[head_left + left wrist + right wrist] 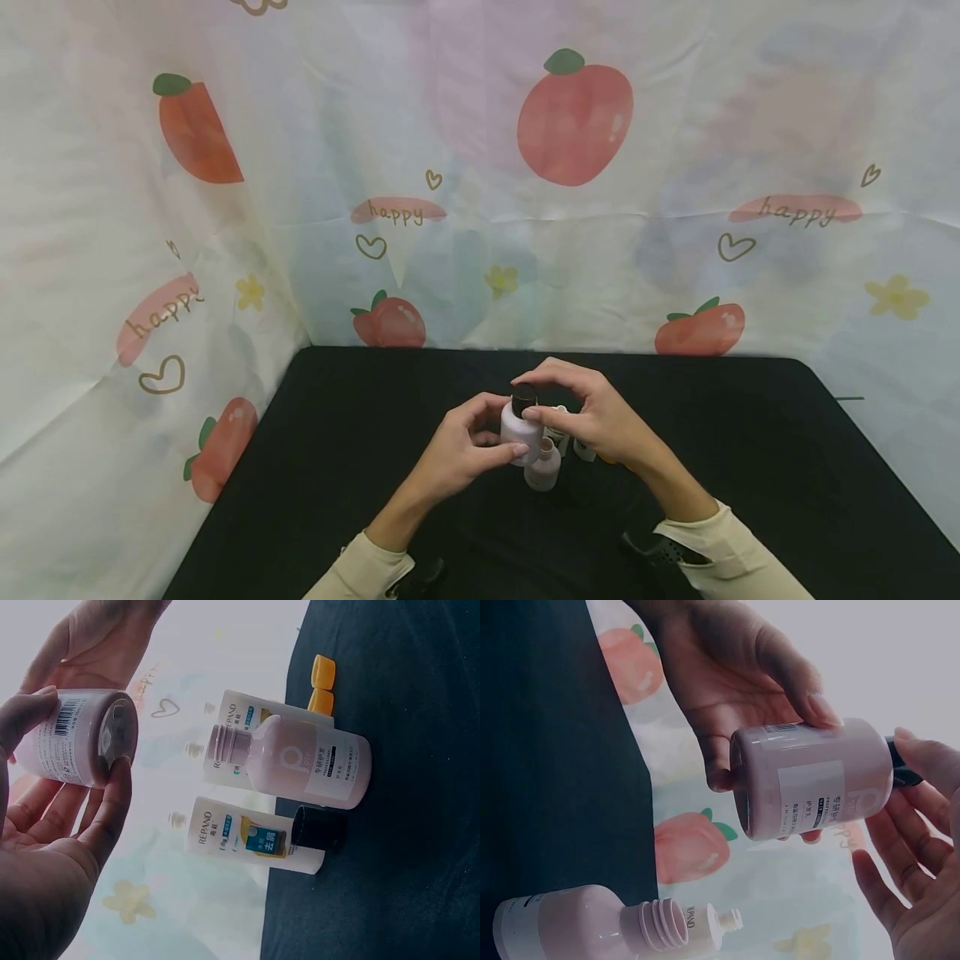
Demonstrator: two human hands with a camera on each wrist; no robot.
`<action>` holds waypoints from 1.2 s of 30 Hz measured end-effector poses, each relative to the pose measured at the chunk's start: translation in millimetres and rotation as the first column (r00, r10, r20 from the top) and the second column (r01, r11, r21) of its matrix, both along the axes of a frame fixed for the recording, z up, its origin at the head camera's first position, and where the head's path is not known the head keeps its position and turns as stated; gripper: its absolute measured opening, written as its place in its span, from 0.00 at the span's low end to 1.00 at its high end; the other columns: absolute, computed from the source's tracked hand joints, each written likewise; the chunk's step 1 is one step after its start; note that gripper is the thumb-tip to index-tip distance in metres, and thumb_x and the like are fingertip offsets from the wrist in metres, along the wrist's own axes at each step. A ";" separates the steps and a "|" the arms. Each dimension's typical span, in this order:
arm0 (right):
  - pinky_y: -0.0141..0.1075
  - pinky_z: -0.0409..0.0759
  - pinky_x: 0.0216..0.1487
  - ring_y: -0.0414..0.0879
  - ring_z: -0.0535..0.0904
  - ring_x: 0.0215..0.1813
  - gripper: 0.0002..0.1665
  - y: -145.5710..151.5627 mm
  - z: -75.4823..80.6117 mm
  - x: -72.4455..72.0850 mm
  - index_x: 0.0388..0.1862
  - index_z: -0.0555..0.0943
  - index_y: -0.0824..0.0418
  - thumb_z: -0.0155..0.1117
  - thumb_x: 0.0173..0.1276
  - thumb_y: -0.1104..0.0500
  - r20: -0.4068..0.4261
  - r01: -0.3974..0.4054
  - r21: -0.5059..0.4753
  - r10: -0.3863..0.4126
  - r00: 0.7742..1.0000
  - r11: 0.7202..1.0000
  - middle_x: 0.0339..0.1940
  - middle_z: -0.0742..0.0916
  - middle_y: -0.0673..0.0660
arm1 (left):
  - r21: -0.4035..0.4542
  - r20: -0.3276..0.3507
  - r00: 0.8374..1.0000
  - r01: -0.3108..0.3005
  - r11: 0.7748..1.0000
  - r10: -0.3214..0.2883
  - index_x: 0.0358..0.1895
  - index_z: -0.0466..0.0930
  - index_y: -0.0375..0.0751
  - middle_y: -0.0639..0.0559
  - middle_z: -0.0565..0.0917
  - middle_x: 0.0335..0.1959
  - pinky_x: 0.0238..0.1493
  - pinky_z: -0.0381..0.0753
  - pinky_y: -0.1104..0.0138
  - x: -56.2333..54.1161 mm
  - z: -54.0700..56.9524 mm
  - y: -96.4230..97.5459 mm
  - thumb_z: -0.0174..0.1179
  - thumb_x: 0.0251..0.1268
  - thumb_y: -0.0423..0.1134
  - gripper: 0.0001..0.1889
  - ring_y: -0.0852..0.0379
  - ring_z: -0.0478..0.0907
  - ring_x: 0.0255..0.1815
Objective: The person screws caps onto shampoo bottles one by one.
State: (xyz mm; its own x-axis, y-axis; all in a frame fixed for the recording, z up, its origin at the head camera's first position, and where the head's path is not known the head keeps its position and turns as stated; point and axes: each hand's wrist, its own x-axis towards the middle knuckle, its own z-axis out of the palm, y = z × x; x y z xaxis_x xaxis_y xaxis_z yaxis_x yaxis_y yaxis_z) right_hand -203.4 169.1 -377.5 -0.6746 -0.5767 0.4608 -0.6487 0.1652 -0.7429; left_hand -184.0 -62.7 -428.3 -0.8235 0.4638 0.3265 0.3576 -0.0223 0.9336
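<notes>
My left hand (463, 442) grips a pink bottle (520, 432) round its body, holding it up above the table. A black cap (524, 398) sits on its neck, and my right hand (603, 412) pinches that cap between thumb and fingers. The right wrist view shows the label (811, 796) on the held bottle. Below it stands a second pink bottle (281, 759) with a bare threaded neck. Another black cap (320, 827) lies on the table beside that one.
Two white bottles (247, 838) with bare necks stand behind the second pink bottle. Two yellow caps (323, 673) lie near them on the black tabletop (360, 450). A printed curtain (465, 125) hangs round the table's back and left side.
</notes>
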 end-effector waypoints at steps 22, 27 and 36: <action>0.41 0.81 0.57 0.47 0.81 0.59 0.20 -1.8 -1.7 3.7 0.61 0.82 0.52 0.64 0.73 0.66 0.099 0.006 -0.030 -0.003 0.995 1.000 0.56 0.86 0.51 | -0.006 0.020 1.000 0.022 1.000 -0.022 0.65 0.76 0.38 0.42 0.82 0.55 0.49 0.86 0.64 0.5 3.4 -1.0 0.71 0.63 0.32 0.26 0.55 0.81 0.53; 0.39 0.80 0.58 0.52 0.81 0.58 0.18 -4.6 -1.9 5.0 0.59 0.82 0.54 0.64 0.73 0.66 0.067 0.024 -0.043 -0.021 0.998 0.999 0.54 0.86 0.51 | 0.008 -0.009 1.000 -0.004 1.000 0.005 0.61 0.77 0.38 0.42 0.83 0.53 0.47 0.86 0.64 1.3 2.3 1.2 0.71 0.62 0.31 0.24 0.55 0.82 0.50; 0.37 0.82 0.53 0.51 0.83 0.54 0.17 -11.2 -2.8 7.5 0.56 0.84 0.55 0.67 0.70 0.68 0.022 0.083 -0.093 -0.081 0.996 0.992 0.53 0.87 0.52 | -0.006 -0.094 0.990 -0.110 0.994 0.109 0.58 0.79 0.39 0.45 0.84 0.53 0.44 0.87 0.63 4.7 4.7 5.6 0.74 0.59 0.33 0.23 0.55 0.83 0.52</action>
